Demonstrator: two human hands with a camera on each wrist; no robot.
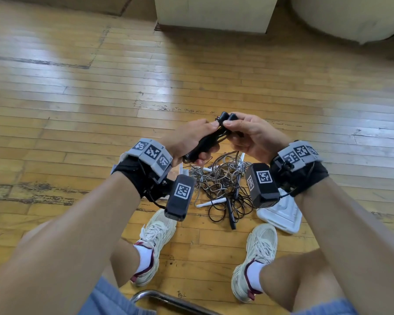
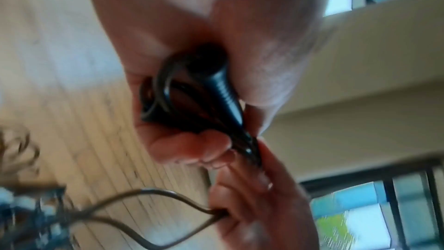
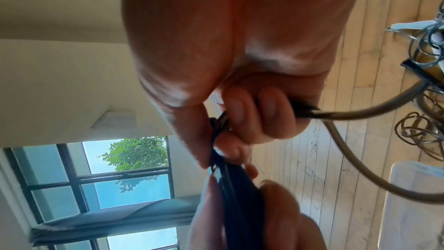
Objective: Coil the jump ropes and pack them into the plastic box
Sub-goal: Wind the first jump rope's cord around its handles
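Note:
Both hands meet above the floor on one black jump rope. My left hand point(image 1: 192, 138) grips its two black handles point(image 1: 206, 138) together with looped cord, the ribbed handle point(image 2: 222, 90) lying in the palm. My right hand point(image 1: 242, 133) pinches the cord point(image 3: 222, 121) at the handle tops, and a loop of cord point(image 3: 374, 113) trails from its curled fingers. Below them a tangle of black and grey ropes point(image 1: 221, 183) with white handles point(image 1: 210, 203) lies on the floor. The clear plastic box point(image 3: 413, 206) shows in the right wrist view.
A white lid point(image 1: 282, 212) lies on the wooden floor by my right shoe point(image 1: 257, 258). My left shoe point(image 1: 155, 242) stands beside the tangle. A chair's metal tube point(image 1: 168, 302) runs at the bottom edge. A cream block point(image 1: 214, 12) and a round cream form point(image 1: 350, 17) stand beyond.

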